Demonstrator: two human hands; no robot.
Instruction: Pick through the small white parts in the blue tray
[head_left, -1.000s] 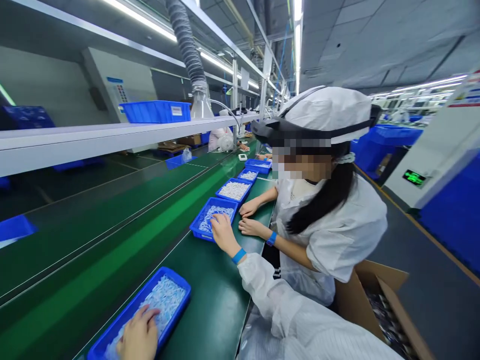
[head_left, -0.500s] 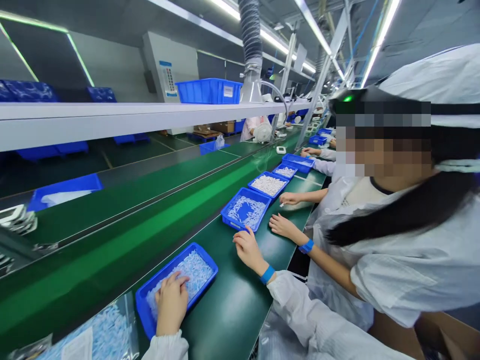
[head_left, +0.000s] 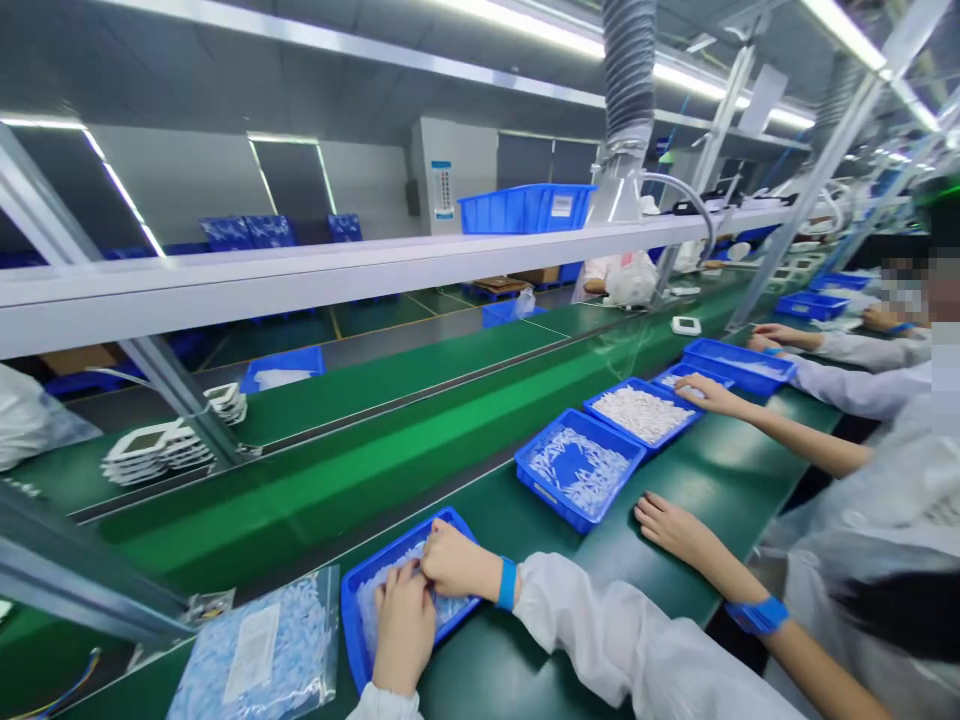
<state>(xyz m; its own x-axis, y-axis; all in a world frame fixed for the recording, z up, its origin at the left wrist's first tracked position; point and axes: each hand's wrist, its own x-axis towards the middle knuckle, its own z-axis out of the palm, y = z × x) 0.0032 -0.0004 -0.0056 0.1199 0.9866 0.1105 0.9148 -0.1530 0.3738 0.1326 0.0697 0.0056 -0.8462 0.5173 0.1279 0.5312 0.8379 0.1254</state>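
A blue tray of small pale blue pieces stands at the table's near edge of the belt. Over its middle is my left hand, fingers bent down among the pieces; the fingertips are partly hidden. My right hand, with a blue wristband, is closed above the tray's right part and meets my left fingers. Whatever it pinches is too small to make out. Left of the tray lies a clear bag of pale blue pieces with a white label.
Further right stand a blue tray of pale strips and a tray of white pieces. A co-worker's hands rest near them. Beyond runs the green belt, with a shelf above and a metal post at left.
The view has turned left. My right hand has moved from the open table into the tray, beside my left hand, and closed. One co-worker's hand has reached to a farther tray.
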